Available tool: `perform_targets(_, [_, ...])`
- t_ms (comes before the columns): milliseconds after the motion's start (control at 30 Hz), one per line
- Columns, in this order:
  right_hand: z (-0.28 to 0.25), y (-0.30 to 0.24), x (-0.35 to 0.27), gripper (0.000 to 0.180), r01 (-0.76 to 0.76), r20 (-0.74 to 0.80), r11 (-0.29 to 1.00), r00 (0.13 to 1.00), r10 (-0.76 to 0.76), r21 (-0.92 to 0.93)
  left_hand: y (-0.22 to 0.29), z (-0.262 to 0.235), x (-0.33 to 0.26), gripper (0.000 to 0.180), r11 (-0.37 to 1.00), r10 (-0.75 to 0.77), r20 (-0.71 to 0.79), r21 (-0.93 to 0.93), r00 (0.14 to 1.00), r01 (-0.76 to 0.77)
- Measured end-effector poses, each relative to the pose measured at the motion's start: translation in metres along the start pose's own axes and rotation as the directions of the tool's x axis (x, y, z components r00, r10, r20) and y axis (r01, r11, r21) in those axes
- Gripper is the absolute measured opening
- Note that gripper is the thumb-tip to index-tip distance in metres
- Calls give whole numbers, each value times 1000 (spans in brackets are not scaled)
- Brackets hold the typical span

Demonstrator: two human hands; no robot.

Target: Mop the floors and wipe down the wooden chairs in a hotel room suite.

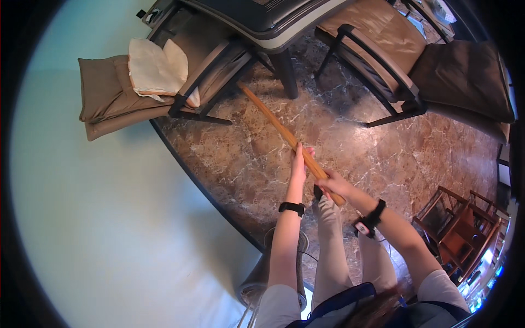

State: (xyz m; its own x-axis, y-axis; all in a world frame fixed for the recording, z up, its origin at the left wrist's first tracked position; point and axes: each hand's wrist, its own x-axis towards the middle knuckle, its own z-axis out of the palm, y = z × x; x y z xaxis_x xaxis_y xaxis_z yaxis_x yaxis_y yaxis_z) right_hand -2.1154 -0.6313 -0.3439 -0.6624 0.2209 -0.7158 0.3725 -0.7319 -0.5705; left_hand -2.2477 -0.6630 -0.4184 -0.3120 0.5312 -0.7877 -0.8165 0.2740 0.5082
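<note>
A long, light-brown wooden stick slants across the middle, from my hands up toward the far left. It widens toward the near end. My left hand is closed around it partway along, with fingertips showing on the right side. Closer to me, my right hand grips it near its thick end, which sticks out just below the hand. The far tip is in front of the left armchair, over the floor. Dark bands are strapped on both wrists.
A dark table stands ahead, with a brown armchair on its right. A pale cushion rests on the left armchair. The white wall runs along my left. Wooden chairs stand at right; a dark cylindrical bin is beside me.
</note>
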Motion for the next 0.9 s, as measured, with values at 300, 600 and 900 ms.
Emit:
perform_targets(300, [-66, 32, -228, 30, -453, 65, 830, 887, 458, 325, -130, 75, -126, 31, 988, -154, 193, 11, 969, 154])
perform_targets(600, [-32, 57, -251, 16, -489, 130, 746, 864, 487, 453, -126, 81, -172, 30, 968, -114, -75, 218, 991, 128])
perform_targets(900, [29, -33, -81, 27, -415, -91, 906, 908, 408, -76, 4, 29, -9, 18, 951, -64, -109, -307, 992, 28])
